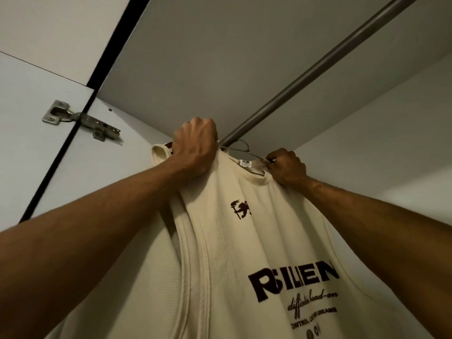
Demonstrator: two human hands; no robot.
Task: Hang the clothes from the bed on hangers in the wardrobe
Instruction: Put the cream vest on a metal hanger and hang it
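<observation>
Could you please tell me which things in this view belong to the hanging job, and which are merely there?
Part of the job:
- cream top, gripped at the shoulder by the left hand
- wire hanger, pinched by the right hand
- wardrobe rail, hanger hook at it

Merely there:
- door hinge
- wardrobe door

Dim, warm light | brightest on door panel [27,148] at 9 o'clock | duller grey toward 12 | wide-angle bowing at edges

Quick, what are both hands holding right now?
Left hand: closed, gripping the shoulder of the cream tank top.
Right hand: closed, pinching the wire hanger.
</observation>
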